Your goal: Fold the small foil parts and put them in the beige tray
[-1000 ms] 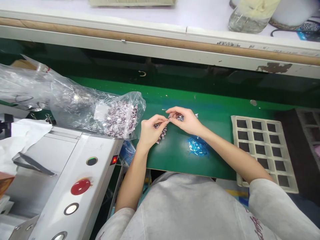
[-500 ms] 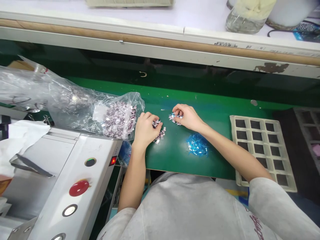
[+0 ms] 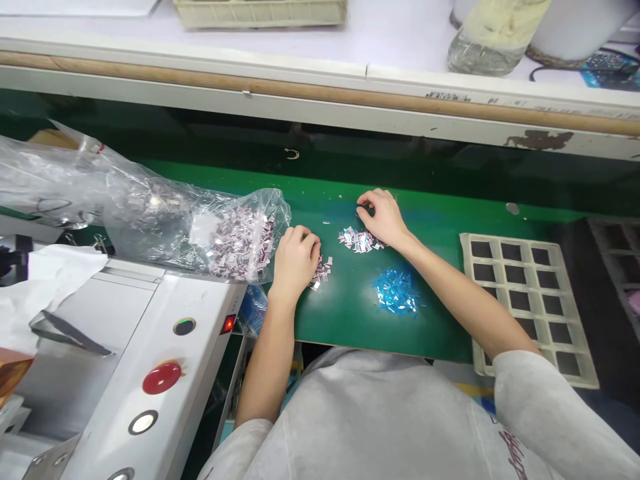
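My left hand (image 3: 296, 261) is closed over the left edge of a pile of small purplish-silver pieces (image 3: 323, 272). Its fingers curl downward, and whatever lies between the tips is hidden. Just behind a second heap, of shiny silver-blue pieces (image 3: 361, 241), hovers my right hand (image 3: 384, 217). The thumb and forefinger curve toward each other with a small gap, and nothing shows between them. A pile of blue film strips (image 3: 396, 291) lies nearer to me, below the right forearm.
A clear plastic bag (image 3: 243, 243) full of similar pieces lies left of my left hand. The white machine (image 3: 200, 373) with a red button (image 3: 161, 378) stands at front left. At right lies a cream compartment tray (image 3: 547, 313). A shelf edge (image 3: 300, 90) runs along the back.
My right hand has moved off the silver-blue heap, back and to the right, uncovering it. My left hand has drawn slightly upward and its fingers point down more. The view has shifted slightly.
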Demonstrator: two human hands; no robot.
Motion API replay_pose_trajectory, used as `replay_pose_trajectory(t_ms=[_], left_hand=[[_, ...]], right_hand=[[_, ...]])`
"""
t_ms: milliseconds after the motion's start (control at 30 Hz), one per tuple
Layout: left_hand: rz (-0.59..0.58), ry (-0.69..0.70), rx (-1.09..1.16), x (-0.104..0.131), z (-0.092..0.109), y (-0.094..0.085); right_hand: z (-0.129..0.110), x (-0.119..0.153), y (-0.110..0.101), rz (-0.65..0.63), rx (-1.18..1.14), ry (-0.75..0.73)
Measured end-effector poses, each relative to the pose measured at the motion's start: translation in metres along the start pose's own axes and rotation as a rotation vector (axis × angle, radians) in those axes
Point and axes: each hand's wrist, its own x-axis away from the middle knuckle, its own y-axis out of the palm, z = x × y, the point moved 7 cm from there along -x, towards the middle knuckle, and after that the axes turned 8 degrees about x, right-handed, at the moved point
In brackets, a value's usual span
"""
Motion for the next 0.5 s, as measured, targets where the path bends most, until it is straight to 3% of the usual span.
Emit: replay_pose_trajectory(t_ms=[200, 500], left_hand=[[0.091, -0.048, -0.002, 0.0, -0.006, -0.009], [0.089, -0.081, 0.04, 0.001, -0.018, -0.004]], right_hand=[[0.012, -0.008, 0.011, -0.034, 0.052, -0.025], [0.008, -0.006, 0.015, -0.03, 0.087, -0.066]])
